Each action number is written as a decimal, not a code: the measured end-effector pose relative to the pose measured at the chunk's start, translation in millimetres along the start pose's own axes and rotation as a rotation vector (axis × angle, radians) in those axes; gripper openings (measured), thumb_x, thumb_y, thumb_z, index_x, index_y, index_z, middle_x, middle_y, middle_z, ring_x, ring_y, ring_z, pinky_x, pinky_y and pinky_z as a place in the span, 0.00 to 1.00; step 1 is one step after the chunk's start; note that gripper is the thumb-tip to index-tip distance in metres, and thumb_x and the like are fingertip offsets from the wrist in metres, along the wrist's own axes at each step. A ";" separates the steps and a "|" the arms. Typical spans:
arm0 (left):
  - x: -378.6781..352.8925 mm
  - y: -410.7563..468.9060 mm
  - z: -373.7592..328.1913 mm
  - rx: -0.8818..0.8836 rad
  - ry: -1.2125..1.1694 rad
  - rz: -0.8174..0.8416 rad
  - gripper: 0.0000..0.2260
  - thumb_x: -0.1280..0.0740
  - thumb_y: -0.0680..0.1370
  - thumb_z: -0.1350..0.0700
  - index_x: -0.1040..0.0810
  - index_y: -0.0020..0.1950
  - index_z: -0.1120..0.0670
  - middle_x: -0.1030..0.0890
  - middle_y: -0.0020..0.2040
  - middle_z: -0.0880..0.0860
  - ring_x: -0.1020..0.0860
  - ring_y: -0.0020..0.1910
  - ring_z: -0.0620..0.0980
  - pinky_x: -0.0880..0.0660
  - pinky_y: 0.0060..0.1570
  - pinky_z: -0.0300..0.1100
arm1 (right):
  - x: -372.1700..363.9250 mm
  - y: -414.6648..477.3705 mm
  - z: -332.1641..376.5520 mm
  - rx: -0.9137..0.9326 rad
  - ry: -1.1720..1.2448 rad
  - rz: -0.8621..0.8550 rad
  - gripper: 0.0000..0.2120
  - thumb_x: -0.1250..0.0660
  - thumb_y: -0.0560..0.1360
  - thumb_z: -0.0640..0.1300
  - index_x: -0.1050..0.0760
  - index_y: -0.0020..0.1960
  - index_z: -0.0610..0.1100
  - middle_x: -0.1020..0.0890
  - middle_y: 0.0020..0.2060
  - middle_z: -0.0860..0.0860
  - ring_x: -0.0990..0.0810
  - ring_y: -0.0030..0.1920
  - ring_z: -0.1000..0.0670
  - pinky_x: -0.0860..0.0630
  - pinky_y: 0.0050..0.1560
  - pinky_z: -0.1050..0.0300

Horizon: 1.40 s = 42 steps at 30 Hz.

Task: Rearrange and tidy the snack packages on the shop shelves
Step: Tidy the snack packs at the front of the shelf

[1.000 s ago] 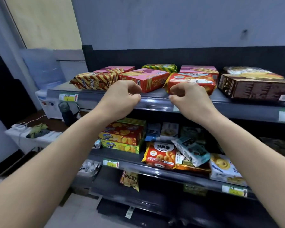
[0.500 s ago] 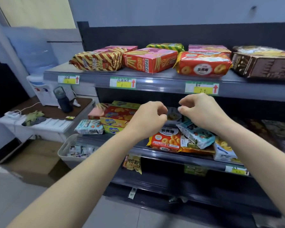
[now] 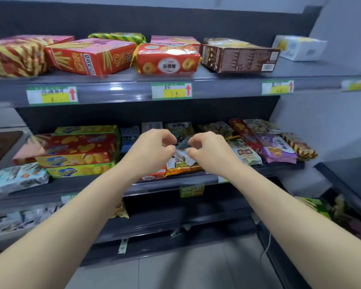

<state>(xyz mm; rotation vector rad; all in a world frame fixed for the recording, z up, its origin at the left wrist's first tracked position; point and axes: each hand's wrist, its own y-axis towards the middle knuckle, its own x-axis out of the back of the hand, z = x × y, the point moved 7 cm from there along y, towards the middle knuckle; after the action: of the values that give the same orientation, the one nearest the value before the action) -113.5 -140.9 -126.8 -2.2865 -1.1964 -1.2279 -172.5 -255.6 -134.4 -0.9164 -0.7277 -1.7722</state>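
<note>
soft bright overhead light, white glare on the front edge of the top shelf (image 3: 116, 88) and on the orange biscuit pack (image 3: 168, 59), dark shadow beneath each shelf, motion blur smearing packs toward the left edge, wide-angle bowing of shelf lines

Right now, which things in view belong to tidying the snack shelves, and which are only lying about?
Job in hand: left hand, right hand, pale blue plastic snack packet between them, red round-biscuit bag, red cardboard stick-biscuit box, purple biscuit packet.

Lying about: green-and-yellow paper price tag, thin white cable, grey tiled floor.
</note>
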 end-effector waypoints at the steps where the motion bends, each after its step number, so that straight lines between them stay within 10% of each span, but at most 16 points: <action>1: -6.2 3.6 -6.5 -0.017 -0.001 0.015 0.12 0.39 0.78 0.58 0.22 0.60 0.53 0.20 0.56 0.49 0.24 0.51 0.45 0.29 0.50 0.37 | 4.4 -2.0 -9.6 -0.023 -0.004 -0.009 0.14 0.37 0.77 0.45 0.24 0.61 0.41 0.19 0.56 0.45 0.22 0.56 0.46 0.25 0.58 0.50; 18: -160.6 79.8 -126.4 -0.051 -0.082 0.240 0.11 0.37 0.78 0.57 0.22 0.58 0.54 0.22 0.53 0.50 0.25 0.49 0.48 0.32 0.46 0.37 | 90.0 6.9 -221.7 -0.321 -0.054 -0.133 0.13 0.36 0.75 0.43 0.22 0.57 0.40 0.19 0.56 0.43 0.22 0.56 0.43 0.25 0.56 0.52; 30: -309.4 155.8 -157.7 0.547 -0.773 0.286 0.09 0.36 0.77 0.63 0.27 0.57 0.59 0.22 0.50 0.56 0.21 0.46 0.54 0.25 0.47 0.42 | 114.6 76.8 -355.0 -0.194 -0.027 0.046 0.18 0.36 0.77 0.44 0.28 0.67 0.42 0.22 0.61 0.45 0.24 0.61 0.45 0.30 0.56 0.58; 42: -355.0 207.7 -138.8 0.655 -0.990 0.287 0.04 0.39 0.79 0.63 0.28 0.45 0.57 0.24 0.42 0.53 0.23 0.49 0.55 0.28 0.55 0.47 | 98.1 127.2 -391.1 -0.151 -0.060 0.077 0.21 0.36 0.78 0.45 0.31 0.69 0.41 0.24 0.64 0.42 0.26 0.63 0.42 0.29 0.58 0.57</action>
<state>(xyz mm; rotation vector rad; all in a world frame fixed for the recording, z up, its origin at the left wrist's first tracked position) -134.1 -539.3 -297.9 -2.3708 -1.1852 0.4591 -177.9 -661.4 -253.2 -1.0891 -0.5939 -1.7554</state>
